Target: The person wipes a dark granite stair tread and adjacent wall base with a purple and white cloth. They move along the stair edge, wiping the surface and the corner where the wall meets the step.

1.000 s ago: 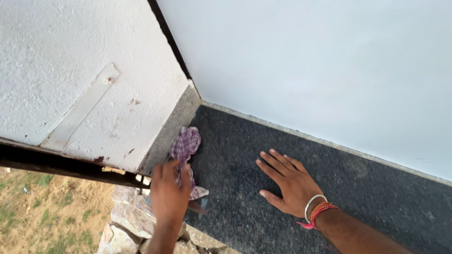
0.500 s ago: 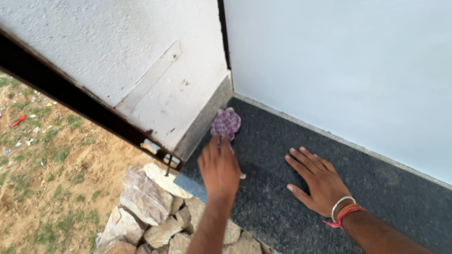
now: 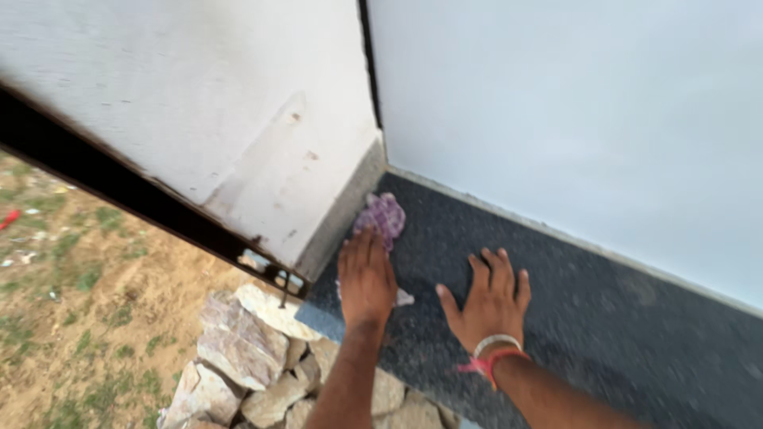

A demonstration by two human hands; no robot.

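Observation:
A purple checked cloth (image 3: pixel 384 216) lies bunched in the corner of a dark speckled stone floor (image 3: pixel 604 318), where the two walls meet. My left hand (image 3: pixel 366 276) lies flat on top of the cloth's near part, fingers pointing toward the corner; a pale corner of cloth pokes out beside the wrist. My right hand (image 3: pixel 490 297) rests flat on the bare floor to the right, fingers spread, holding nothing. It wears a metal bangle and a red thread at the wrist.
A white wall (image 3: pixel 572 111) rises behind the floor. To the left stands a rough white panel (image 3: pixel 199 119) with a dark rusty bottom edge. Below the floor's near edge sits a stone foundation (image 3: pixel 246 349), with bare soil and sparse grass (image 3: pixel 71 318) far below.
The view swung right and closer. My left hand pushed the cloth further into the corner; my right hand stayed flat on the floor and now sits nearer the left hand.

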